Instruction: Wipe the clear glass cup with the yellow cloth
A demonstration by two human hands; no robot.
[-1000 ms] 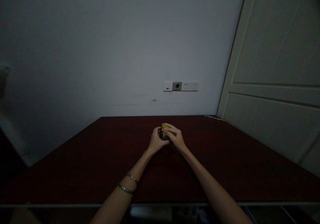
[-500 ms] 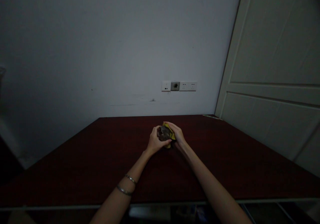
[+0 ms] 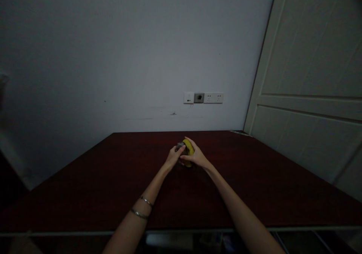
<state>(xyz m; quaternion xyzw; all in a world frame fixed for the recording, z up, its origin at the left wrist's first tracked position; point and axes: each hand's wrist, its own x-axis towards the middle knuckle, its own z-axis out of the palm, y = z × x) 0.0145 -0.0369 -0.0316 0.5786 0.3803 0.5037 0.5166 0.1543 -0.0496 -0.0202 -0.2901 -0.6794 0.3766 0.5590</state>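
Note:
Both hands meet over the middle of the dark red table [image 3: 113, 178]. My left hand [image 3: 172, 159] is closed on a small dark, shiny, rounded object [image 3: 180, 146], its thumb lying over the near side. Most of that object is hidden by fingers and cloth, so its kind does not show. My right hand [image 3: 198, 157] grips a yellow cloth [image 3: 188, 146] pressed against the object's right side, with the thumb stretched left toward the left hand. Two metal bracelets [image 3: 140, 213] circle my left forearm.
Behind the table's back edge rises a pale wall with a row of sockets [image 3: 208, 98]. A pale panelled door [image 3: 308, 76] stands along the right side. A thin flat strip [image 3: 240, 133] lies at the back right corner. Dim items show below the front edge.
The right hand has turned, bringing the cloth further round the object's right side. My left thumb has moved up over the object, and less of its dark surface shows now.

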